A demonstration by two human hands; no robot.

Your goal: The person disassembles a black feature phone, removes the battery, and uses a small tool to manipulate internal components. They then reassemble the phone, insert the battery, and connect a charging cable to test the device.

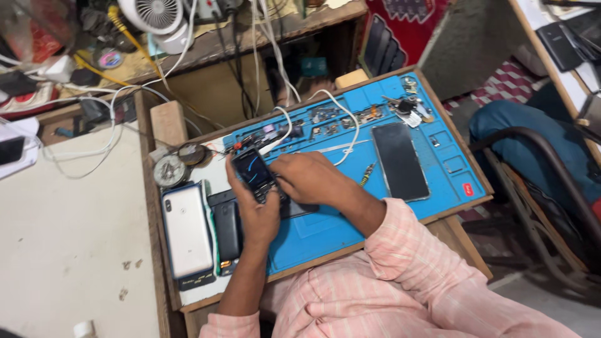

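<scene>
Both hands [285,194] together, fingers curled — left [256,216], right [310,178]

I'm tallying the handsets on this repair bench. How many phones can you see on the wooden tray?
4: a small keypad phone in both hands, a black slab phone face-up on the blue mat, a white-backed phone at left, a dark phone beside it. More may be hidden.

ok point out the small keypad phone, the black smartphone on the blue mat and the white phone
small keypad phone [251,170], head view, on its lit screen
black smartphone [399,161], head view, middle of its dark glass
white phone [186,230], head view, middle of its back
</scene>
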